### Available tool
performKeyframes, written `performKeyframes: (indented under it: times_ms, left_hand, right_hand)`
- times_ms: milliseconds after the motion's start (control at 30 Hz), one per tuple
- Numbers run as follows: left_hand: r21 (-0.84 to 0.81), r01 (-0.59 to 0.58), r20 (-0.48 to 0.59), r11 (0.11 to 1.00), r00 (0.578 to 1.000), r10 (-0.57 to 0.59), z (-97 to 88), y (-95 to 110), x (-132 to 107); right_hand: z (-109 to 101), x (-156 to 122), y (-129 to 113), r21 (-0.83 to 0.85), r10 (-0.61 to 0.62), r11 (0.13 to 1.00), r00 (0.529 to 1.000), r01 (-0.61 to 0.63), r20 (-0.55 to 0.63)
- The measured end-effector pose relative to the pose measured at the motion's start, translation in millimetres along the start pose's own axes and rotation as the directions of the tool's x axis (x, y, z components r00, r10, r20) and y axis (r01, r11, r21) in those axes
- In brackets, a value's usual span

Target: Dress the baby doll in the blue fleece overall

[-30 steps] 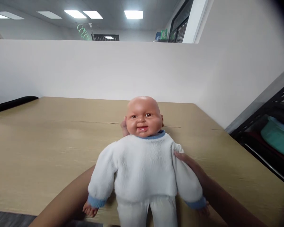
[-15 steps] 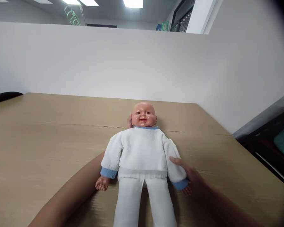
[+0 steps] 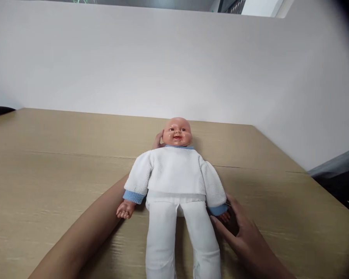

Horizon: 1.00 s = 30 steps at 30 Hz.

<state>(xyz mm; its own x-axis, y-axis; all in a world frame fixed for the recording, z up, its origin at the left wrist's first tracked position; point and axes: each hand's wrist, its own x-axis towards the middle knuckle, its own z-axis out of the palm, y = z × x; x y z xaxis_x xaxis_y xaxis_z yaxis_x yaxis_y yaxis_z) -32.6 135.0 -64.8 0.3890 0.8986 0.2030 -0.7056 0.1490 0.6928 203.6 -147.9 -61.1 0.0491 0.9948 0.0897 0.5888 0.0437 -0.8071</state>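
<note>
A bald baby doll (image 3: 177,174) in a white fleece top with blue cuffs and white trousers lies face up, its feet cut off by the lower picture edge. From behind the doll my left forearm leads up to its head. My left hand (image 3: 158,140) supports the head and neck there, mostly hidden, with a few fingers showing beside the cheek. Near the doll's blue cuff on the right is my right hand (image 3: 241,228). Its thumb and fingers are spread apart around the doll's small hand (image 3: 225,217), without a visible firm grip.
The wooden table (image 3: 61,182) extends beneath the doll, with a seam across it. A pale partition wall (image 3: 133,62) rises at its far edge. Dark objects (image 3: 340,190) stand beyond the right edge, and a black rounded shape (image 3: 0,111) sits at far left.
My right hand has loosened from the doll's sleeve and slid down, its thumb now below the cuff. My left hand remains at the head. The view has tilted downward.
</note>
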Motion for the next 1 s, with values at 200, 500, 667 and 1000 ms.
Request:
performKeyframes:
  times_ms: [200, 500, 667, 1000]
  left_hand:
    - [0.043, 0.202, 0.062, 0.979, 0.977, -0.204, -22.8, 3, 7]
    - [0.101, 0.406, 0.081, 0.908, 0.906, -0.414, -34.1, 11, 22]
    - [0.100, 0.470, 0.091, 0.877, 0.873, -0.479, -24.4, 20, 17]
    - [0.140, 0.304, 0.080, 0.942, 0.945, -0.317, -21.2, 16, 12]
  right_hand:
    - [-1, -2, 8, 0.100, 0.032, 0.994, 0.997, -0.039, 0.075]
    - [-4, -2, 19, 0.015, 0.006, 1.000, 1.000, -0.006, 0.002]
    - [-5, -2, 23, 0.008, 0.020, 1.000, 0.998, -0.020, 0.056]
    - [-6, -5, 32, -0.129, -0.065, 0.989, 0.995, 0.075, 0.076]
